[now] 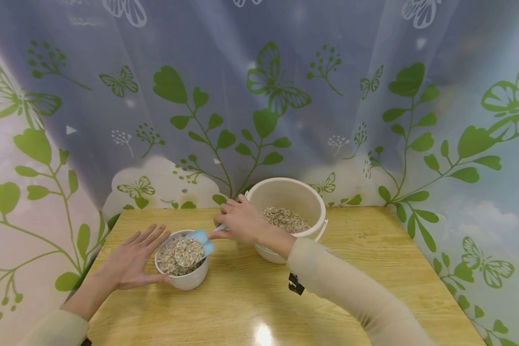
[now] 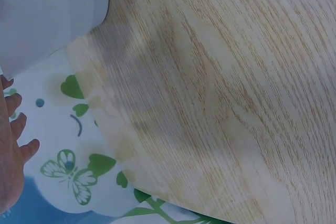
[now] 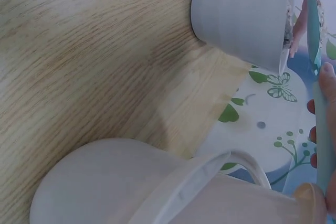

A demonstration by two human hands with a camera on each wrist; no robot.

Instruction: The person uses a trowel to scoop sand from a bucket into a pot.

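A small white pot [image 1: 191, 280], filled with a pale, coarse flaky mix [image 1: 167, 258], stands on the left part of the table. My left hand [image 1: 127, 262] lies along its left side, fingers spread and thumb straight at the near wall. From the right, my right hand [image 1: 242, 222] grips the handle of a light-blue scoop [image 1: 208, 244]. The scoop's blade carries a heap of the same mix, tilted over the pot's opening. The right wrist view shows the scoop [image 3: 313, 35] just above the pot's rim, with fingers round its handle.
A larger cream bucket [image 1: 270, 254] with a side handle stands right of the pot, holding more flaky mix [image 1: 285, 219]. My right forearm passes in front of its rim. Behind the wooden table [image 1: 363, 269] hangs a curtain [image 1: 225, 57] printed with leaves and butterflies.
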